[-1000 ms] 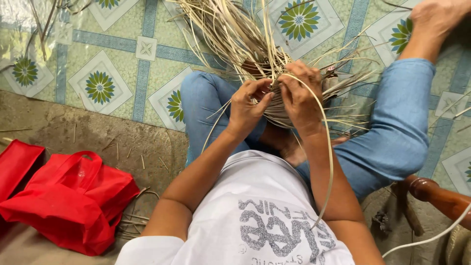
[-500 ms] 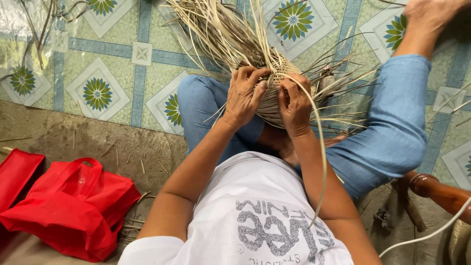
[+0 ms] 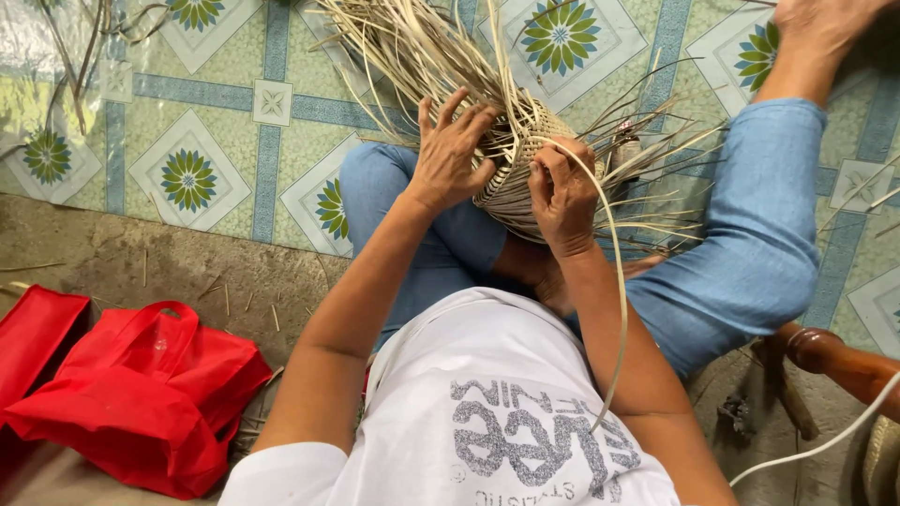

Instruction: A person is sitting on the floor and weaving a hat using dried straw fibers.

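Note:
A half-woven straw basket [image 3: 518, 178] rests on my lap, with many loose pale strands [image 3: 412, 47] fanning up and out from it. My left hand [image 3: 452, 155] lies flat against the basket's left side, fingers spread. My right hand [image 3: 562, 192] grips the woven rim on the right and pinches one long strand [image 3: 621, 309] that curves down past my forearm. My legs in blue jeans [image 3: 750, 253] spread to either side of the basket.
The floor is patterned vinyl with green flower tiles [image 3: 187, 178], ending at a bare concrete strip [image 3: 159, 267]. Red fabric bags [image 3: 141, 394] lie at lower left. A wooden furniture leg [image 3: 844, 361] and a white cord [image 3: 825, 440] sit at lower right.
The basket has turned and lifted slightly. My left hand opened from a pinch to a flat hold on its side, while my right hand shifted onto the rim with the long strand.

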